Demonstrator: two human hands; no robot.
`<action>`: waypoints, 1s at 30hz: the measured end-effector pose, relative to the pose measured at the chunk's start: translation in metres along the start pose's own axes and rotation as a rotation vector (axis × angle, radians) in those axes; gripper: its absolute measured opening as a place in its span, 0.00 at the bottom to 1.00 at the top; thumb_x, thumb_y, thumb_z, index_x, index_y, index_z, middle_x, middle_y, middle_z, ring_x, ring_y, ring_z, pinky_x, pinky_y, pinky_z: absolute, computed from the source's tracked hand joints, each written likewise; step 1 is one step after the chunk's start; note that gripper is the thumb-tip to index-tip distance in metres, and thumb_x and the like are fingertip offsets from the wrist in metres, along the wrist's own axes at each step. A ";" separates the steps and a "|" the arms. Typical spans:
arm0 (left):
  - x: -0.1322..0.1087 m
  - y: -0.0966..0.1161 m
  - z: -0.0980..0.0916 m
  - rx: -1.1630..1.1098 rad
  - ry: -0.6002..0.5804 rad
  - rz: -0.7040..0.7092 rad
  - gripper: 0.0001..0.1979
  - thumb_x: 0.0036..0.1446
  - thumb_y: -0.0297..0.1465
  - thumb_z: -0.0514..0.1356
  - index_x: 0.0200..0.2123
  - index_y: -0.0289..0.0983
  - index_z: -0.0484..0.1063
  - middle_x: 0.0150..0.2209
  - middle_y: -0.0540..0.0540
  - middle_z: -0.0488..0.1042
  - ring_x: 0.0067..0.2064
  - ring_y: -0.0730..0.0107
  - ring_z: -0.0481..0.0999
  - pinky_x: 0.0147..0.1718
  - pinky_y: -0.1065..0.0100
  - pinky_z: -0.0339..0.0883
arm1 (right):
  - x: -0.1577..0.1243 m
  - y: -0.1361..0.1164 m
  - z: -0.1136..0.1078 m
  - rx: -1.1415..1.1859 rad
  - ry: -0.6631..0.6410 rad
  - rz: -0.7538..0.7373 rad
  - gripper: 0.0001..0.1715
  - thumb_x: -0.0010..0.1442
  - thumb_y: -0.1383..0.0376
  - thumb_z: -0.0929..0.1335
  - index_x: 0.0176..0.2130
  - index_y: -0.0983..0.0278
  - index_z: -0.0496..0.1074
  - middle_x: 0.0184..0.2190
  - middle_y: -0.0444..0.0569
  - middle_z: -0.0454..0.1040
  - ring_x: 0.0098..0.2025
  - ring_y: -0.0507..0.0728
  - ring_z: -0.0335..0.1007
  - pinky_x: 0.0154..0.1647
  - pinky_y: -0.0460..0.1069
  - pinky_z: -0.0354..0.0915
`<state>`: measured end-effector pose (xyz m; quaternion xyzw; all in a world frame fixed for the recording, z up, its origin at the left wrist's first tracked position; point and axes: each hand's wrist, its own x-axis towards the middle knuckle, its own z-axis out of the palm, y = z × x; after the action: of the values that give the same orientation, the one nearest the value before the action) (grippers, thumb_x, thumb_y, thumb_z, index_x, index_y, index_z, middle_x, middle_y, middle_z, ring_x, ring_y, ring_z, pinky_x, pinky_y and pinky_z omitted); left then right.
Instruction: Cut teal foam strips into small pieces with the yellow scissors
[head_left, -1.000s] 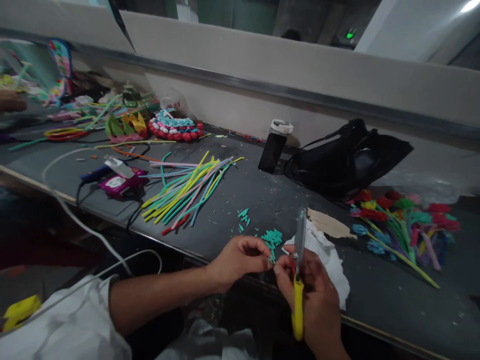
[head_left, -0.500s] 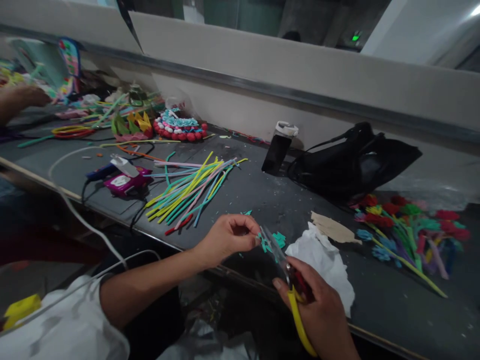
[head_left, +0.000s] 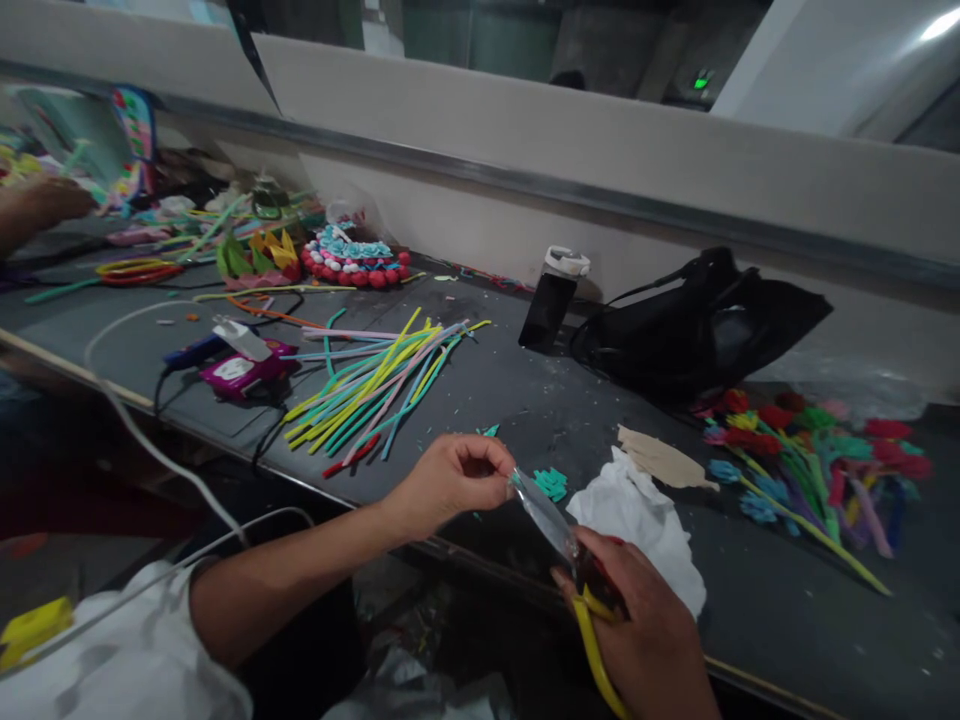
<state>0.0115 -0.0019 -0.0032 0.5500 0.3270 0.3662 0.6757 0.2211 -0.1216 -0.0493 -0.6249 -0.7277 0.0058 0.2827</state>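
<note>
Left grip: the left hand [head_left: 454,482] has thumb and forefinger pinched closed right at the blade tip. Whatever sits between the fingertips is hidden, too small to tell.
Right grip: the right hand [head_left: 649,640] is closed through the yellow loops of the scissors [head_left: 551,522]. The blades point up and left toward the left hand, and they look together, though blurred.
Work piece: a small heap of teal snippets [head_left: 551,483] lies on the table [head_left: 510,390] just beyond the blades, beside a crumpled white cloth [head_left: 637,515].
Step in hand: judged from this, trimming a short piece at the front edge of the table, with both hands out over the drop.
Doing it well: keep the pinch behind the cutting line, with the fingertips off the blade edges. Cut near the pivot, not the tips, for a clean bite through wire and fluff. Bring the hands in over the table, so that offcuts land with the heap and not on the floor.
Risk: a nicked fingertip, since the pinch is so close to the blade tip, or a snippet springing away.
Stock: a fan of coloured chenille stems [head_left: 375,380] lies well to the left, and finished stem flowers [head_left: 802,450] well to the right. Both are apart from the hands.
</note>
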 end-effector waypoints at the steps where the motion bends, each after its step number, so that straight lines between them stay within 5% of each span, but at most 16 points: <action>1: 0.000 0.000 0.000 0.001 -0.002 -0.004 0.08 0.42 0.30 0.68 0.24 0.32 0.72 0.25 0.51 0.70 0.28 0.77 0.65 0.29 0.73 0.60 | -0.001 0.001 0.000 -0.008 -0.008 -0.001 0.16 0.60 0.57 0.67 0.48 0.58 0.73 0.37 0.49 0.79 0.38 0.59 0.77 0.36 0.51 0.73; 16: -0.002 0.000 0.000 -0.039 0.029 -0.069 0.08 0.40 0.29 0.68 0.23 0.32 0.72 0.24 0.52 0.69 0.27 0.78 0.64 0.28 0.74 0.59 | -0.008 0.009 0.002 -0.075 0.027 -0.101 0.22 0.58 0.68 0.64 0.52 0.59 0.69 0.36 0.48 0.78 0.36 0.57 0.76 0.37 0.48 0.71; 30: -0.003 -0.002 0.000 -0.082 0.014 -0.064 0.10 0.41 0.31 0.70 0.24 0.32 0.73 0.24 0.52 0.69 0.28 0.77 0.65 0.29 0.73 0.58 | -0.008 0.000 0.003 -0.038 -0.024 -0.026 0.16 0.63 0.61 0.65 0.50 0.61 0.69 0.36 0.49 0.78 0.37 0.58 0.76 0.35 0.49 0.70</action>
<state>0.0101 -0.0044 -0.0047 0.5085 0.3337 0.3615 0.7067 0.2201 -0.1281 -0.0553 -0.6207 -0.7391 -0.0042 0.2617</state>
